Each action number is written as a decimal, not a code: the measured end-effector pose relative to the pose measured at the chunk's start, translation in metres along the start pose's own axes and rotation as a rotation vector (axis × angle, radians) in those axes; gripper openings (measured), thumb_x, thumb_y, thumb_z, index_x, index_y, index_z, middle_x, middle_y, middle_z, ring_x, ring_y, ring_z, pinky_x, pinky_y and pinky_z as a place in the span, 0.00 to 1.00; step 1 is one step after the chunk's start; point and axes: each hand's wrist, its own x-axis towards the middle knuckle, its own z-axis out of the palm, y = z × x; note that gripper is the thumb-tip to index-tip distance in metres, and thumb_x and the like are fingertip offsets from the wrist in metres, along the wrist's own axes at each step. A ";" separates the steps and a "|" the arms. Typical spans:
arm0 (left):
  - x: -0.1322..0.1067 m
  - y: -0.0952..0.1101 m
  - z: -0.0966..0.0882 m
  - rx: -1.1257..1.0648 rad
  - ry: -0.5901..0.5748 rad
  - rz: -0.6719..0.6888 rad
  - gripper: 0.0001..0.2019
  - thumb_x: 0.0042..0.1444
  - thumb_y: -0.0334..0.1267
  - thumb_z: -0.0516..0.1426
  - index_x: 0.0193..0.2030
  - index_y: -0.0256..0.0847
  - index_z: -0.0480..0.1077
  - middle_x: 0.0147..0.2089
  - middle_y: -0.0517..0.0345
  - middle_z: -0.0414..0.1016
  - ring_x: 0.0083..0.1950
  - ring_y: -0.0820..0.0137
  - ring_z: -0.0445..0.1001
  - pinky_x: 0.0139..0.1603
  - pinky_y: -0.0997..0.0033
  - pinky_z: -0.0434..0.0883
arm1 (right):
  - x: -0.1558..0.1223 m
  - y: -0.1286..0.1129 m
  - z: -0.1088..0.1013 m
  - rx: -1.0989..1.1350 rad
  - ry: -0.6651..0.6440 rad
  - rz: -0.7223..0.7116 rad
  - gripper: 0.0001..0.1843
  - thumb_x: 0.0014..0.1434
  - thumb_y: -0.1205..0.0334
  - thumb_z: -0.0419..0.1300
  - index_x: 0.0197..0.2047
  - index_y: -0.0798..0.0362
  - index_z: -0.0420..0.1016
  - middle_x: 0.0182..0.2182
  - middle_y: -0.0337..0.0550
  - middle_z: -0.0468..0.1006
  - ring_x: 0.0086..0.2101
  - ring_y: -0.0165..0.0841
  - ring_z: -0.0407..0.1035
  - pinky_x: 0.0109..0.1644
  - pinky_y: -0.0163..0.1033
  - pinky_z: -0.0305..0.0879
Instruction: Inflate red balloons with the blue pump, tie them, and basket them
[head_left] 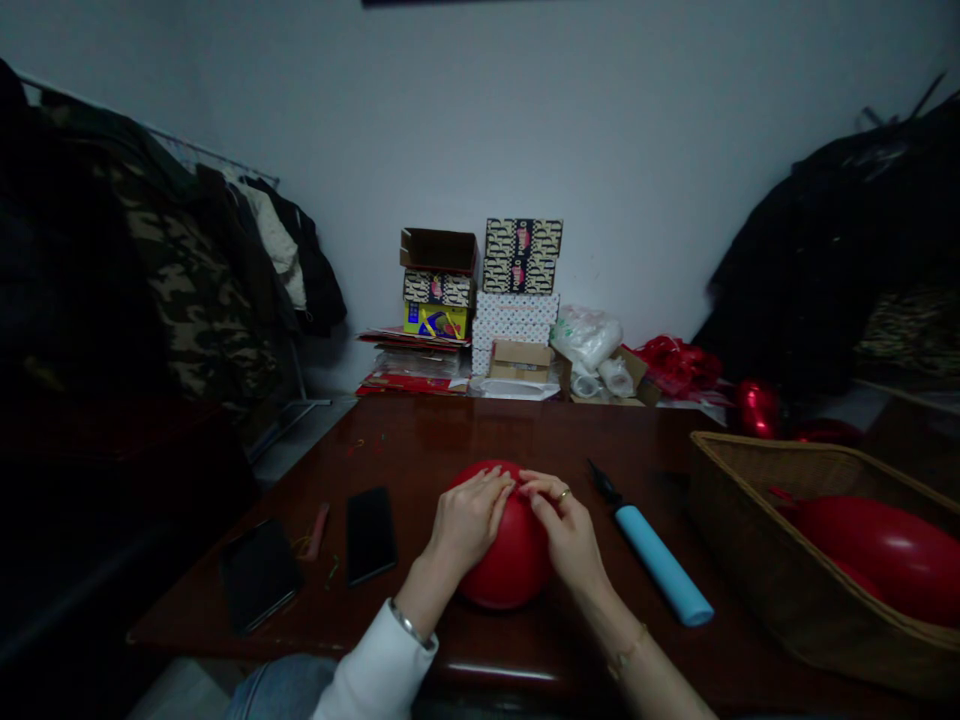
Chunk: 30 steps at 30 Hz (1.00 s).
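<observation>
A round, inflated red balloon (510, 560) rests on the dark wooden table in front of me. Over its upper left side lies my left hand (469, 515), fingers bent together near the balloon's top. My right hand (566, 520), with a ring on one finger, pinches at the same spot from the right. Fingertips of both hands meet there and cover the balloon's neck. To the right of my right hand lies a light blue balloon pump (660, 565) with a black nozzle.
On the table's left lie a black phone (370, 535), a dark tablet-like device (260, 575) and a small reddish stick-shaped item (319, 530). A wicker basket (780, 560) at right holds red balloons (885, 550). Stacked boxes (517, 320) stand behind the table.
</observation>
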 end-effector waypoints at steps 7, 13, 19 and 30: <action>-0.001 0.002 0.001 -0.018 -0.034 -0.005 0.11 0.59 0.30 0.51 0.44 0.39 0.73 0.45 0.50 0.79 0.45 0.64 0.78 0.49 0.63 0.75 | 0.008 -0.008 -0.008 0.148 -0.181 -0.016 0.12 0.55 0.61 0.53 0.32 0.46 0.79 0.57 0.41 0.68 0.59 0.42 0.57 0.59 0.54 0.55; 0.001 0.011 -0.001 -0.032 -0.007 0.039 0.11 0.59 0.30 0.51 0.42 0.38 0.74 0.46 0.48 0.78 0.47 0.64 0.77 0.51 0.64 0.73 | 0.015 -0.004 0.006 -0.178 0.161 -0.155 0.15 0.59 0.58 0.55 0.49 0.40 0.74 0.64 0.37 0.56 0.63 0.39 0.47 0.63 0.57 0.46; 0.001 0.016 -0.002 -0.043 -0.009 0.054 0.11 0.59 0.30 0.51 0.42 0.39 0.74 0.45 0.50 0.79 0.47 0.64 0.77 0.52 0.62 0.73 | 0.017 0.008 0.016 -0.157 0.256 -0.055 0.18 0.58 0.54 0.57 0.51 0.47 0.73 0.62 0.44 0.60 0.61 0.40 0.51 0.62 0.55 0.51; 0.001 0.000 -0.002 -0.260 -0.019 -0.170 0.17 0.62 0.32 0.49 0.56 0.43 0.68 0.54 0.54 0.74 0.51 0.67 0.75 0.52 0.66 0.73 | 0.012 0.019 0.004 -0.017 -0.013 0.065 0.24 0.48 0.50 0.66 0.49 0.45 0.74 0.56 0.46 0.68 0.55 0.42 0.63 0.59 0.52 0.59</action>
